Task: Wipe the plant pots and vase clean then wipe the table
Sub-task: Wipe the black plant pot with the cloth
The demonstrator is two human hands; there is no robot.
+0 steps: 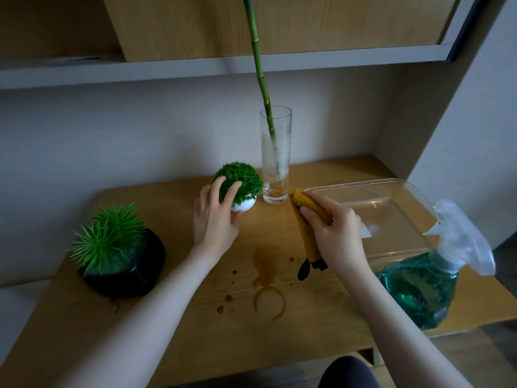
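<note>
The left hand [215, 219] cupped the small white plant pot [244, 206] beside the glass vase [275, 155]; the right hand [334, 233] gripped a yellow cloth [306, 219] near the vase.

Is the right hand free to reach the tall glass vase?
Probably yes: the right hand, gripping the mustard-yellow cloth, is just beside the tall glass vase, with nothing between them.

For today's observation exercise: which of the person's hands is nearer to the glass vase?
Right. The right hand, gripping the yellow cloth, has the cloth's tip just beside the glass vase. The left hand holds the small white pot, farther left.
</note>
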